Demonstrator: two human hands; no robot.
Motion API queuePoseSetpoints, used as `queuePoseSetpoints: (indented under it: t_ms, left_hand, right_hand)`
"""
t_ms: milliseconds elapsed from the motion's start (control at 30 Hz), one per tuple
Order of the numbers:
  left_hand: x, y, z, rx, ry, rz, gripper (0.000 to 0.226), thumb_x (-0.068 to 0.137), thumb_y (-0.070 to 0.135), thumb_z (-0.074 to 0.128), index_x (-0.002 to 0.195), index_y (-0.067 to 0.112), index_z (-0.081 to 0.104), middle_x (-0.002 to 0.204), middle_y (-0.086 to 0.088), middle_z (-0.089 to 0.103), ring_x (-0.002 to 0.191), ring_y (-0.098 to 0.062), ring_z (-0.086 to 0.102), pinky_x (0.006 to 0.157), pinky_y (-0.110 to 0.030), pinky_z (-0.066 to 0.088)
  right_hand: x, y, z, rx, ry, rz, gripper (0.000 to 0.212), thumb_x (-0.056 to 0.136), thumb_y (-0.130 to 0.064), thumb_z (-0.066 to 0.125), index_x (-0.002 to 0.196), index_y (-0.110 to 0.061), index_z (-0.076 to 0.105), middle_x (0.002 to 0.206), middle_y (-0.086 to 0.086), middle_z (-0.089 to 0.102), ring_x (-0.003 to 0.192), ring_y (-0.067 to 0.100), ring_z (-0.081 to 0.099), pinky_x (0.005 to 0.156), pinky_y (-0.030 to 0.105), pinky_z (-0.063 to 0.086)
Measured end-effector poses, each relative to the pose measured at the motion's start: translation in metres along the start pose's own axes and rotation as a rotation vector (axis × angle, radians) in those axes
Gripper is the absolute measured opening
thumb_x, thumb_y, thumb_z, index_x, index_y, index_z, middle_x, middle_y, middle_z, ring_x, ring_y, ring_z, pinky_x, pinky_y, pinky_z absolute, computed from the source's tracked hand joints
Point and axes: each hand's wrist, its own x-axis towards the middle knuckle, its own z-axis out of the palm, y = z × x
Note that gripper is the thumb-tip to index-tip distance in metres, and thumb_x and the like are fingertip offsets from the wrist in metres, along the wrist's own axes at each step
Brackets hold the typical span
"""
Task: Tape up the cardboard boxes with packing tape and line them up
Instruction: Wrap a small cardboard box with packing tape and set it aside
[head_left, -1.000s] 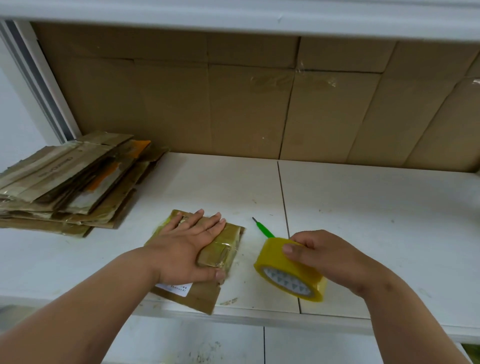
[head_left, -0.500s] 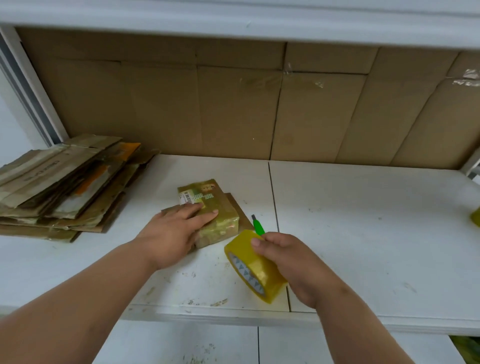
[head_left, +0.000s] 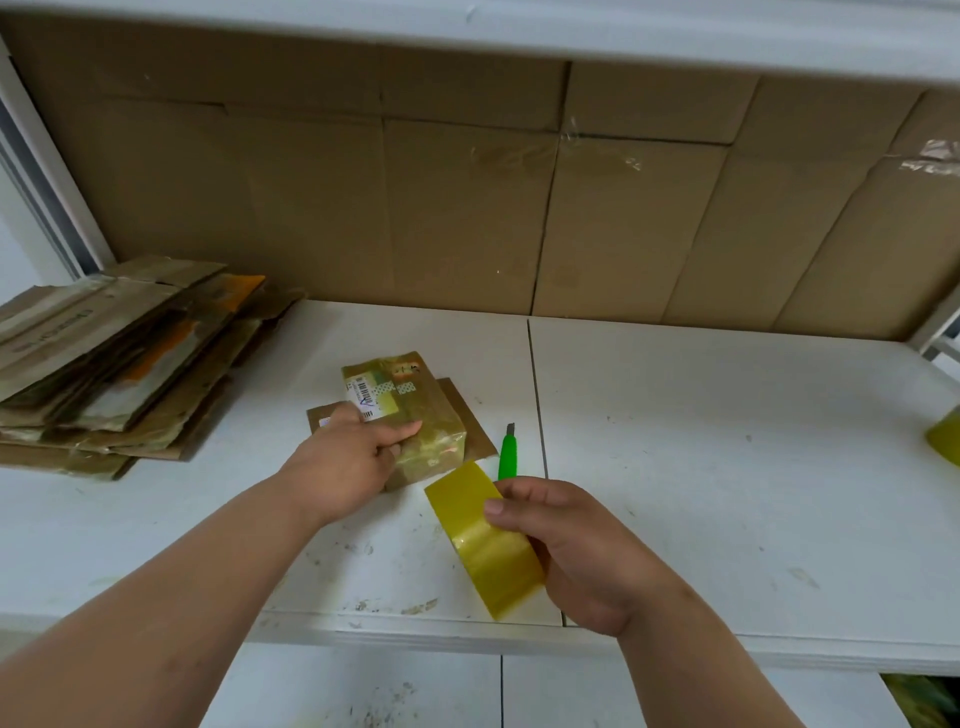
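Note:
A small cardboard box (head_left: 415, 415), glossy with yellowish tape and bearing a barcode label, sits on the white shelf (head_left: 701, 441) with a flat brown flap under it. My left hand (head_left: 348, 462) grips the box's near left side, thumb on top. My right hand (head_left: 571, 545) holds a roll of yellow packing tape (head_left: 483, 540) just above the shelf's front edge, thumb on its outer band. A green utility knife (head_left: 508, 453) lies between the box and the roll.
A pile of flattened cardboard boxes (head_left: 114, 364) lies at the left. Cardboard sheets (head_left: 467, 208) line the back wall. Another yellow tape roll (head_left: 945, 439) shows at the right edge. An upper shelf (head_left: 519, 26) hangs overhead.
The box went from lying flat at the shelf's front to standing farther back. My left hand now grips its side instead of pressing on it. My right hand turned the tape roll.

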Motion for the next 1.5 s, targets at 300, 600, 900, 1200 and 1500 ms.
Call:
queuePoseSetpoints:
  t_ms: [300,600,900,1200,1500]
  left_hand:
    - [-0.012,0.023,-0.007,-0.676,-0.181,-0.291,0.049,0.093,0.064,0.047,0.136,0.04,0.05,0.08,-0.01,0.076,0.068,-0.024,0.073,0.065,-0.029,0.051]
    - [-0.016,0.04,0.014,-0.922,-0.128,-0.38,0.08,0.077,0.036,0.081,0.143,0.051,0.039,0.095,-0.009,0.077,0.087,-0.023,0.073,0.078,-0.035,0.045]
    - [-0.016,0.044,0.017,-1.011,-0.054,-0.443,0.069,0.09,0.004,0.065,0.139,0.05,0.047,0.111,-0.016,0.071,0.086,-0.023,0.063,0.085,-0.038,0.047]
    - [-0.018,0.046,0.022,-1.11,0.035,-0.477,0.067,0.091,-0.008,0.055,0.131,0.046,0.057,0.111,-0.012,0.068,0.089,-0.024,0.058,0.083,-0.036,0.048]
    - [-0.016,0.041,0.023,-1.149,-0.009,-0.443,0.075,0.085,-0.003,0.067,0.138,0.046,0.049,0.108,-0.009,0.069,0.082,-0.021,0.057,0.079,-0.033,0.046]
  right_hand:
    - [0.005,-0.005,-0.023,0.018,-0.082,-0.005,0.036,0.075,-0.019,0.068,0.109,-0.007,0.07,0.111,0.013,0.074,0.099,0.022,0.069,0.089,0.034,0.054]
    - [0.016,-0.011,-0.045,-0.237,-0.194,-0.021,0.032,0.077,-0.03,0.08,0.105,-0.017,0.073,0.102,0.002,0.075,0.094,0.016,0.067,0.09,0.032,0.048]
    - [0.078,-0.001,-0.053,-1.039,0.41,-0.044,0.054,0.091,-0.061,0.053,0.126,-0.021,0.055,0.12,0.0,0.062,0.108,0.019,0.06,0.091,0.035,0.048]
    - [0.088,-0.007,-0.055,-1.421,0.368,-0.006,0.022,0.09,-0.029,0.049,0.108,-0.017,0.054,0.096,0.001,0.051,0.086,0.022,0.053,0.081,0.033,0.043]
    - [0.065,-0.05,-0.042,-1.043,0.101,-0.218,0.024,0.1,-0.019,0.039,0.116,-0.024,0.055,0.098,0.006,0.064,0.07,0.015,0.054,0.058,0.028,0.04]
